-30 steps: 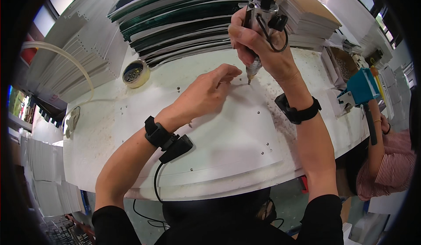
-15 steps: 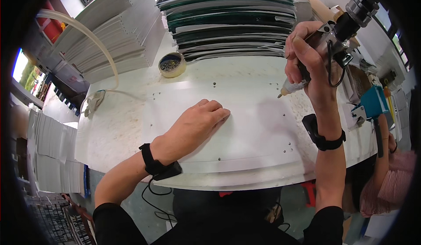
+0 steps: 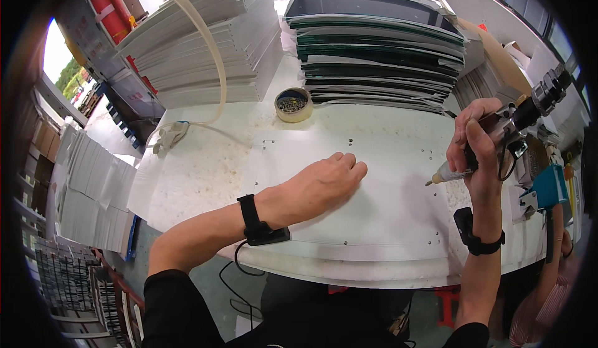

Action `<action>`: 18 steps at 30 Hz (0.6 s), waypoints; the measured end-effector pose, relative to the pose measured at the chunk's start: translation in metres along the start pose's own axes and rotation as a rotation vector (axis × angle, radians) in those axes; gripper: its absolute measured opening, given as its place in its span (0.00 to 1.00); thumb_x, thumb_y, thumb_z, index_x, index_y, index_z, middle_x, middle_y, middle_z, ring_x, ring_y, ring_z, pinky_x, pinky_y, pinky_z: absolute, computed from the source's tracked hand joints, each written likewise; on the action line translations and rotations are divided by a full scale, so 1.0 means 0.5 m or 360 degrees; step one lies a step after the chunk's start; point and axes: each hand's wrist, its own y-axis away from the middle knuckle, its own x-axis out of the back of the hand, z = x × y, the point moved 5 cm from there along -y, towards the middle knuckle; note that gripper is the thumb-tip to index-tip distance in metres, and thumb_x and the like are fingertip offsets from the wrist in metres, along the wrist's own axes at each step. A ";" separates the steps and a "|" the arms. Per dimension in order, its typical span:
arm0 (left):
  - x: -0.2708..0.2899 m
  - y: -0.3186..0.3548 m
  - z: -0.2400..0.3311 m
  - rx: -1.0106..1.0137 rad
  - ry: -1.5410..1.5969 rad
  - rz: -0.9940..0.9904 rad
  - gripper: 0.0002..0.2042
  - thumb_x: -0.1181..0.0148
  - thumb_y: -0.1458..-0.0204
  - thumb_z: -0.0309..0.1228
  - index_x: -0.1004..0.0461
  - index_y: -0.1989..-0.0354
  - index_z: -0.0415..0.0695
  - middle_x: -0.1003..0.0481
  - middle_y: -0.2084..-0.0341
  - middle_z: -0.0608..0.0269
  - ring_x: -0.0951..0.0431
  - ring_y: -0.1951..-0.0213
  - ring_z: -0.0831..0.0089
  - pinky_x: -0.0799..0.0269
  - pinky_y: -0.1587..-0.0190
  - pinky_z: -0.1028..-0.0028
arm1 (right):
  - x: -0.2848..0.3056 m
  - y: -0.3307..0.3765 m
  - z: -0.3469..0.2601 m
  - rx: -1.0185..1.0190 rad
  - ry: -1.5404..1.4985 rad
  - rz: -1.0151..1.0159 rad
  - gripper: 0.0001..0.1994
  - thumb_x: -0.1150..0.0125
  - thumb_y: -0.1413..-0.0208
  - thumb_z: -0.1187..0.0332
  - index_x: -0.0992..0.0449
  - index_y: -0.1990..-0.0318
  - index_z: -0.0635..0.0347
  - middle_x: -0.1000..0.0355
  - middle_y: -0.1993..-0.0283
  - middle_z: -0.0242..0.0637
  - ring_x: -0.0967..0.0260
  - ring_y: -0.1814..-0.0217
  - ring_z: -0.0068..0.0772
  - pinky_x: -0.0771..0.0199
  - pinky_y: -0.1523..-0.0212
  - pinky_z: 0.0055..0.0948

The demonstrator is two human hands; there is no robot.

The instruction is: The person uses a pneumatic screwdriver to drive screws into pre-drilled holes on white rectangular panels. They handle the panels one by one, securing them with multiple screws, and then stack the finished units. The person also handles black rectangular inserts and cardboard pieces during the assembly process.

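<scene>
My right hand (image 3: 476,145) is wrapped round a power screwdriver (image 3: 523,121) with a dark grip and a pale nose. Its bit points down and left over the right side of a flat white panel (image 3: 380,220), close to a small screw (image 3: 435,194). Whether the bit touches the panel I cannot tell. My left hand (image 3: 327,183) lies on the middle of the panel with its fingers curled under. Anything inside those fingers is hidden. Several small screws sit along the panel's edges, among them one (image 3: 351,141) at the far edge.
Beyond the panel stands a round tub (image 3: 293,105) of screws. Behind it rise a stack of dark glass-like sheets (image 3: 380,55) and a stack of white panels (image 3: 205,55). A pale hose (image 3: 215,49) hangs at the left. A teal tool (image 3: 551,186) and another person's arm (image 3: 551,273) are at right.
The view has swung left, so the scene sits further right. The screwdriver's bit has come nearer to me, closer to the screw on the right edge. My left hand has shifted slightly toward the far edge.
</scene>
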 end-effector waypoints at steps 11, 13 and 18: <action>0.193 0.099 -0.285 0.0582 0.0139 0.0854 0.05 0.38 0.43 0.20 0.26 0.60 0.36 0.22 0.71 0.52 0.22 0.70 0.64 0.25 0.63 0.69 | -0.083 -0.026 -0.028 0.0048 0.0056 -0.0080 0.10 0.35 0.40 0.66 0.29 0.65 0.61 0.33 0.77 0.32 0.39 0.86 0.16 0.36 0.85 0.20; 0.198 0.173 -0.243 0.0650 0.0128 0.0959 0.05 0.39 0.42 0.19 0.26 0.60 0.36 0.22 0.71 0.55 0.22 0.71 0.68 0.25 0.64 0.71 | -0.128 -0.032 -0.029 0.0080 0.0078 -0.0124 0.09 0.35 0.40 0.66 0.27 0.65 0.61 0.32 0.78 0.29 0.39 0.86 0.15 0.37 0.85 0.19; 0.183 0.385 -0.116 0.1065 0.0176 0.1067 0.06 0.38 0.43 0.19 0.25 0.59 0.38 0.21 0.70 0.57 0.21 0.71 0.70 0.24 0.66 0.72 | -0.321 -0.050 -0.025 0.0510 0.0199 -0.0763 0.10 0.34 0.40 0.66 0.26 0.58 0.61 0.28 0.73 0.32 0.30 0.76 0.24 0.28 0.72 0.26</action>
